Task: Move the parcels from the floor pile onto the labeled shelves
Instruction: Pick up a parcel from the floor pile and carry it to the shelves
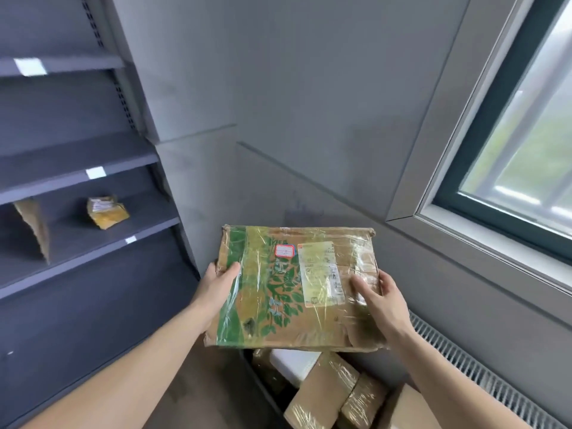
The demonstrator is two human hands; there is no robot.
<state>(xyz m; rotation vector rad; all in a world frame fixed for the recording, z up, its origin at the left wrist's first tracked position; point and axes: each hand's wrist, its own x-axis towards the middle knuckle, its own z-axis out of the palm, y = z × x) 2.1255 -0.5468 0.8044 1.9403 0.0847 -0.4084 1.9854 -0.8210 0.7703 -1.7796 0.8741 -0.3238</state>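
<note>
We are holding a flat cardboard parcel (294,286) in the air above the floor pile (328,394); our left hand (218,281) is clamping its left edge, thumb on top; our right hand (382,300) is gripping its right edge, fingers spread over the tape. The parcel is showing green leaf print, a red-bordered sticker (284,251) and a pale shipping label (322,272), their writing too blurred to read. At far left, grey shelves (93,168) are carrying white tags (96,172) and a small yellow packet (106,212).
</note>
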